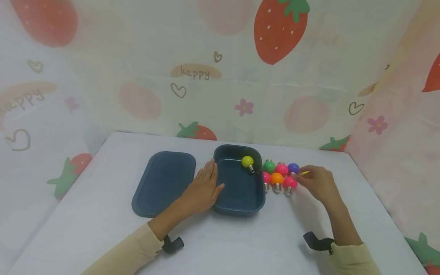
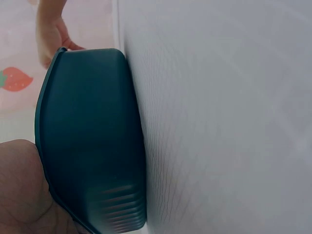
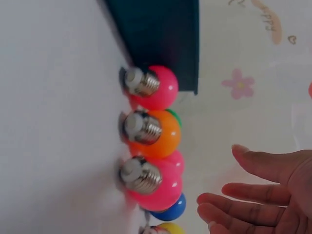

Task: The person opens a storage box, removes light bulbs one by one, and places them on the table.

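My left hand [image 1: 203, 191] lies with straight fingers along the left rim of a dark teal plastic box [image 1: 238, 212]. Inside the box, near its far right corner, is a yellow light bulb [image 1: 247, 162]. Just right of the box stand rows of small coloured bulbs: green [image 1: 269, 166], blue [image 1: 293, 168], orange [image 1: 277, 178] and several pink, one pink bulb [image 3: 163, 187] showing its metal screw base. My right hand [image 1: 319, 183] is over the right end of the rows, beside another yellow bulb [image 3: 171, 228]. In the right wrist view its fingers are spread, holding nothing.
A flat teal lid [image 1: 165, 183] lies left of the box on the white table [image 1: 268, 244]. Strawberry-patterned cloth [image 1: 144, 49] hangs behind and at both sides. Dark camera mounts [image 1: 173, 245] sit at both wrists.
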`<act>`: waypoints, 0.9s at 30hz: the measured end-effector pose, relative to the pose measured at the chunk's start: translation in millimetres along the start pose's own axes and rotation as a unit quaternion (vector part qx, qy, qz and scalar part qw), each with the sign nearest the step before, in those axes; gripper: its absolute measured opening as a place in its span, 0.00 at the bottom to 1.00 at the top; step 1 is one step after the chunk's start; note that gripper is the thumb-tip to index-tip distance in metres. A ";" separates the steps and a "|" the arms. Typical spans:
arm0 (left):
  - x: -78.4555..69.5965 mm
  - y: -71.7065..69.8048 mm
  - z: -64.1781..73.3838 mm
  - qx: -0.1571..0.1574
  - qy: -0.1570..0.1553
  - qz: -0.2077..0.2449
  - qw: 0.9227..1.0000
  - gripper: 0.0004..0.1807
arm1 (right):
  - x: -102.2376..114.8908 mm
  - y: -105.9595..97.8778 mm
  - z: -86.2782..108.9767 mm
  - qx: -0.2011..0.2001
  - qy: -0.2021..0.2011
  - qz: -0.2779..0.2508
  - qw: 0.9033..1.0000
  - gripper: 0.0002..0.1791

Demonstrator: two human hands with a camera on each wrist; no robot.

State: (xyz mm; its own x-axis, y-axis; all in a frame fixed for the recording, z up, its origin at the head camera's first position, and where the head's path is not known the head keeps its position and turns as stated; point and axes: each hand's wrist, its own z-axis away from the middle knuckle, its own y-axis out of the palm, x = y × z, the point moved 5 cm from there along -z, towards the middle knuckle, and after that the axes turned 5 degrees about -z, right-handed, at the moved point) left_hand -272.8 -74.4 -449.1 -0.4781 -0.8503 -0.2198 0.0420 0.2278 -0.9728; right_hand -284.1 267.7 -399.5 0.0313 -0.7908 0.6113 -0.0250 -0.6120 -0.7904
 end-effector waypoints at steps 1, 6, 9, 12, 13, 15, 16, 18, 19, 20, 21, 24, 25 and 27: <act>0.0 -0.3 0.4 0.001 0.000 0.000 1.000 0.40 | 2.7 -0.2 0.9 0.000 -0.003 -0.006 1.000 0.27; -0.3 -1.8 0.5 -0.004 0.003 0.000 1.000 0.40 | 15.9 -0.5 5.8 0.000 -0.021 -0.029 0.999 0.28; -0.4 -2.0 0.3 -0.009 0.005 0.004 1.000 0.40 | 22.1 1.2 8.5 0.007 -0.024 -0.044 0.999 0.27; -0.3 -0.9 0.8 -0.008 0.005 0.003 1.000 0.40 | 26.6 4.4 10.5 0.012 -0.026 -0.057 0.998 0.27; -0.6 -1.3 1.1 -0.008 0.005 0.004 1.000 0.40 | 28.2 5.4 10.9 0.011 -0.028 -0.060 0.998 0.28; -1.0 -1.7 1.0 -0.008 0.005 0.003 1.000 0.40 | 32.0 7.5 12.0 0.008 -0.033 -0.064 0.997 0.29; -1.3 -2.3 1.2 -0.008 0.005 0.003 1.000 0.40 | 34.2 8.4 12.6 0.005 -0.037 -0.067 0.997 0.30; -1.8 -3.5 1.0 -0.010 0.004 0.001 1.000 0.40 | 39.0 10.3 13.8 0.002 -0.047 -0.071 0.996 0.30; -1.9 -3.7 0.8 -0.009 0.004 0.001 1.000 0.40 | 41.4 11.3 14.3 0.001 -0.051 -0.069 0.996 0.30; -1.8 -3.7 0.6 -0.010 0.003 0.001 1.000 0.40 | 43.5 12.2 14.8 0.000 -0.055 -0.067 0.996 0.30; -1.9 -3.9 0.6 -0.010 0.003 0.001 1.000 0.40 | 45.5 13.1 15.2 -0.002 -0.059 -0.066 0.996 0.29; -1.8 -3.1 0.1 -0.008 0.003 0.001 1.000 0.40 | 50.0 17.3 15.8 -0.007 -0.069 -0.059 0.996 0.26; -1.8 -3.0 0.2 -0.007 0.002 0.002 1.000 0.40 | 51.1 19.0 16.1 -0.008 -0.070 -0.057 0.996 0.26; -2.1 -3.0 0.5 -0.006 0.002 0.003 1.000 0.40 | 53.4 22.3 16.9 -0.006 -0.071 -0.063 0.996 0.24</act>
State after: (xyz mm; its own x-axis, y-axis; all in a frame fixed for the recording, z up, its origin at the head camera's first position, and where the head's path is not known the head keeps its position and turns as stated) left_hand -271.5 -73.5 -445.7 -0.4818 -0.8469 -0.2250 0.0346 0.2382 -0.9706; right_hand -266.1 212.0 -385.2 0.1750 -0.6991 0.6932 -0.0242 -0.7069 -0.7069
